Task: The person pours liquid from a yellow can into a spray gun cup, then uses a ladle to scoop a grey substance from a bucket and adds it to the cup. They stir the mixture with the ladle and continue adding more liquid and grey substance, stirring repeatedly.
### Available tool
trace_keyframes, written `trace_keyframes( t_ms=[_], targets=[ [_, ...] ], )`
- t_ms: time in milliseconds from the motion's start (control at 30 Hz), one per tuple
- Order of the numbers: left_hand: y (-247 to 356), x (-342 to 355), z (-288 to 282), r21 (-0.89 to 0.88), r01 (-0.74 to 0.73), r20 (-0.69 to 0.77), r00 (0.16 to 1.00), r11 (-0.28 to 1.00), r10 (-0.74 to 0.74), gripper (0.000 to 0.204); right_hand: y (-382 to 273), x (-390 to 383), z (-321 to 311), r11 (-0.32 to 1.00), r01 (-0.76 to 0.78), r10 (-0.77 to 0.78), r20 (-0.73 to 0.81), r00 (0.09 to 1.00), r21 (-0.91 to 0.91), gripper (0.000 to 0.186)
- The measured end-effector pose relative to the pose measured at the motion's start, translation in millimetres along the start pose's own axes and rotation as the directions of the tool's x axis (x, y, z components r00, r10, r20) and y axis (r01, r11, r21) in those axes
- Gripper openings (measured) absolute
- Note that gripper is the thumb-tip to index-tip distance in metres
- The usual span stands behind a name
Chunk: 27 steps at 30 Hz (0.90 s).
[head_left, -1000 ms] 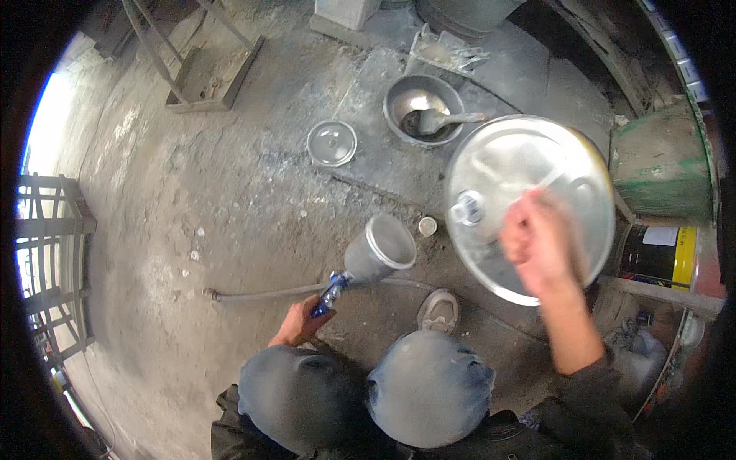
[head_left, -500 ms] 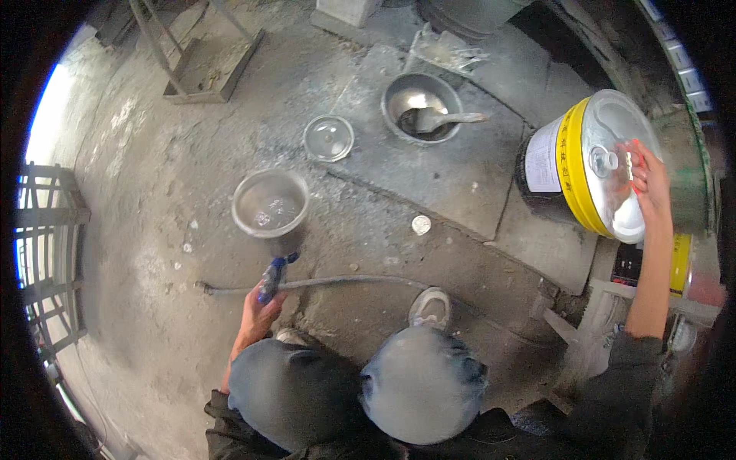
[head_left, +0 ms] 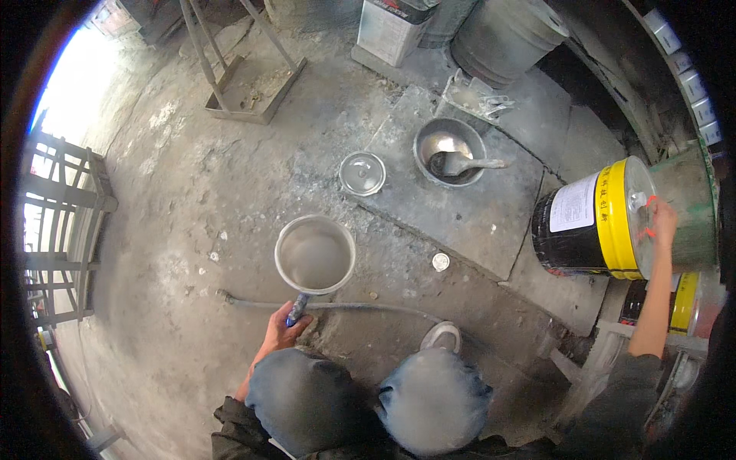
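Note:
My left hand (head_left: 282,334), at the lower centre, is closed on the blue handle (head_left: 297,308) of a grey metal cup (head_left: 314,254), whose open mouth faces up. On the right, a black and yellow metal drum (head_left: 613,218) lies tilted onto its side, its silver top facing right. My right hand (head_left: 661,220) is closed on the red handle on that top. Between the cup and the drum, a small white cap (head_left: 440,262) lies on the floor. Behind the cup is a round metal lid (head_left: 363,173), beside a grey bowl (head_left: 450,176) with a spatula (head_left: 473,163).
A framed metal tray (head_left: 261,115) stands at the upper left, a slatted rack (head_left: 61,203) along the left. Cans (head_left: 387,38) and drums (head_left: 502,46) are at the back. A hose (head_left: 360,306) crosses the floor before my feet. A second yellow-banded drum (head_left: 682,303) is at the right.
The drum has moved right and gone from top-up to lying on its side, my right hand still on it. The cup has swung left. The whole view has shifted slightly.

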<state>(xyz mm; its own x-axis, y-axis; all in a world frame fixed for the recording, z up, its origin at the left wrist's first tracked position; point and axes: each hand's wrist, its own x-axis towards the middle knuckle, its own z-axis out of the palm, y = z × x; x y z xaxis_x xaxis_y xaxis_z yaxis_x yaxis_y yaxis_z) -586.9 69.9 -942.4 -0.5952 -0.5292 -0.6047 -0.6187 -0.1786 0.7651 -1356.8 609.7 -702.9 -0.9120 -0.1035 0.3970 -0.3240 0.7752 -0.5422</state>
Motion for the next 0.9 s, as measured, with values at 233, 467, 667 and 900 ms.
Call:
trace_keyframes(
  t_ms=[233, 467, 667, 900],
  targets=[
    [-0.7, -17.4, -8.7, -0.107, 0.032, -0.122, 0.991, 0.994, -0.045, 0.019, -75.3, -6.8, 44.5, 0.926, 0.205, -0.259, -0.140, 0.956, -0.317, 0.030],
    [22.2, -26.3, -11.9, -0.220, -0.052, -0.164, 0.986, 0.974, 0.016, 0.019, -176.5, 5.1, 42.5, 0.640, 0.586, -0.733, -0.164, 0.660, -0.497, 0.023],
    [2.8, -43.2, -12.6, -0.304, -0.071, -0.267, 0.964, 0.950, -0.014, 0.019, -374.2, -213.3, 191.6, 0.747, 0.302, -0.568, 0.333, 0.753, 0.592, 0.036],
    [7.4, -68.3, -10.1, -0.314, -0.015, -0.292, 0.953, 0.949, -0.081, 0.018, -394.0, -351.6, 389.7, 0.730, 0.514, -0.660, 0.660, 0.359, 0.451, 0.116]
  ],
)
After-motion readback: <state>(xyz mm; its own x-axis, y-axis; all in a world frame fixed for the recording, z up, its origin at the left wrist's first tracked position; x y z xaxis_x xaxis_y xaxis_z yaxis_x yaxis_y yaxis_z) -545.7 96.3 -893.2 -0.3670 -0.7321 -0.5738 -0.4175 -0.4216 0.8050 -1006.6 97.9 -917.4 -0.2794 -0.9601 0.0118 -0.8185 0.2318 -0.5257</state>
